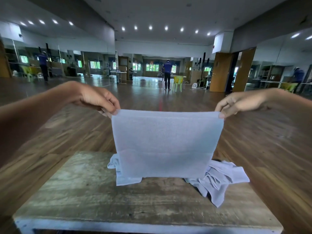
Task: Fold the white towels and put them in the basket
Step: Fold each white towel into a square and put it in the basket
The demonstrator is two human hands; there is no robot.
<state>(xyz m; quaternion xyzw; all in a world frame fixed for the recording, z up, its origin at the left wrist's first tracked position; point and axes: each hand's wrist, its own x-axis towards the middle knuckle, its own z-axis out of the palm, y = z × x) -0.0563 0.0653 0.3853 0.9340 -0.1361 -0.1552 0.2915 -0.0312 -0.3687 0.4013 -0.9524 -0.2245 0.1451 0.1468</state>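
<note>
Worn worktop below, other towels heaped on it. My left grip and right grip pinch the top corners of the white towel, which hangs just above. Light, limp; corners hold best.

Two hands, one held towel, two crumpled towel heaps, one table.

A worn wooden table stands on plank floor.
</note>
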